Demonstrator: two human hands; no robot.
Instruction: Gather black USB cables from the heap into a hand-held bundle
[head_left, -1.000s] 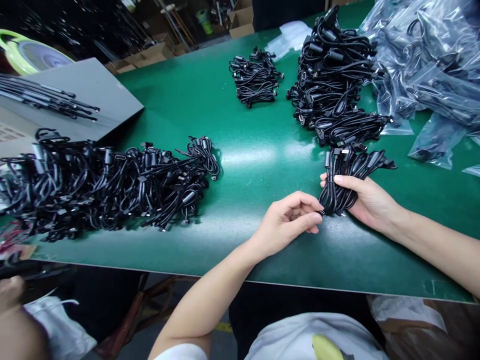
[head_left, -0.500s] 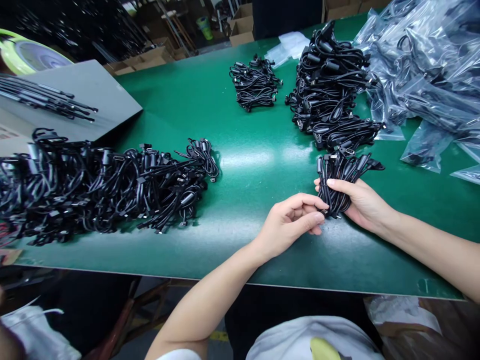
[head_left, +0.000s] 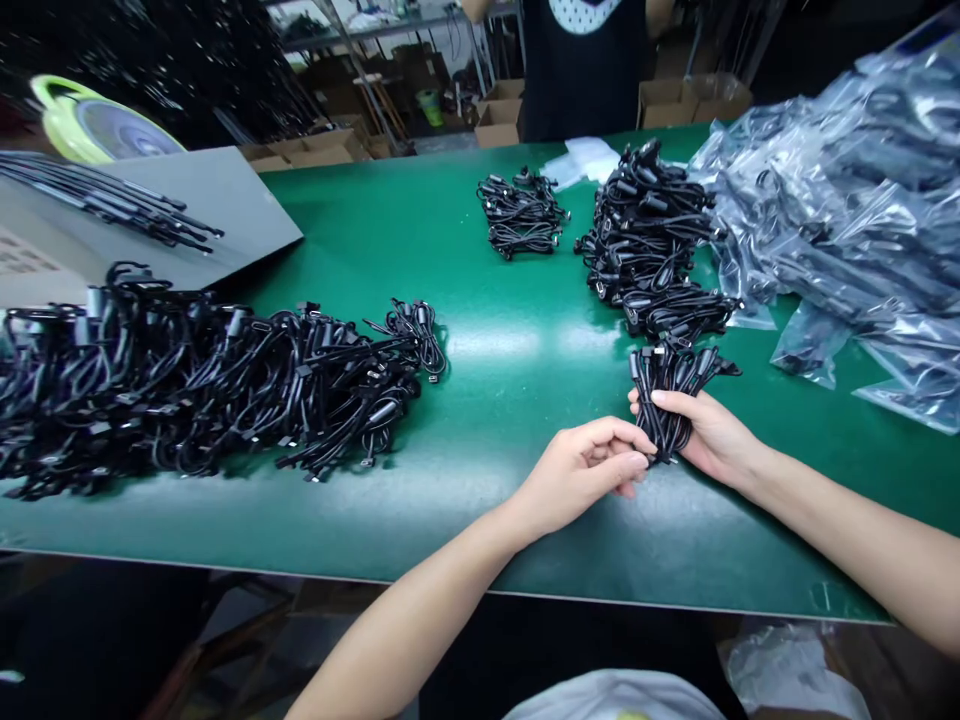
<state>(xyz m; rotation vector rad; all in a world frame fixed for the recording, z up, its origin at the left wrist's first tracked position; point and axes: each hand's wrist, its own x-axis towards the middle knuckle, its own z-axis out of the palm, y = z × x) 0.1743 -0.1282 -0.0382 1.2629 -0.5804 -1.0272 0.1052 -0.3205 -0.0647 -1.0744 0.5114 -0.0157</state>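
Observation:
My right hand (head_left: 716, 435) is closed around a bundle of black USB cables (head_left: 667, 385), with its thumb across the front. The bundle is held over the near right part of the table, its connectors sticking out at both ends. My left hand (head_left: 589, 470) has thumb and index finger pinched at the bundle's lower left end; its fingertips touch a cable end there, too small to make out fully. Just beyond the held bundle lies a tall pile of bundled black cables (head_left: 652, 240). A smaller stack of cable bundles (head_left: 521, 212) sits further back.
A long heap of black cables (head_left: 202, 390) covers the table's left side. Clear plastic bags with cables (head_left: 847, 240) lie at the right. A grey box (head_left: 225, 200) carries thin black cables, with a green-rimmed fan (head_left: 105, 125) behind. Across the green table (head_left: 360, 220) stands a person (head_left: 581, 70).
The camera view has tilted up, so the table sits lower in the picture and more of the person opposite shows. Both hands keep nearly the same hold on the bundle.

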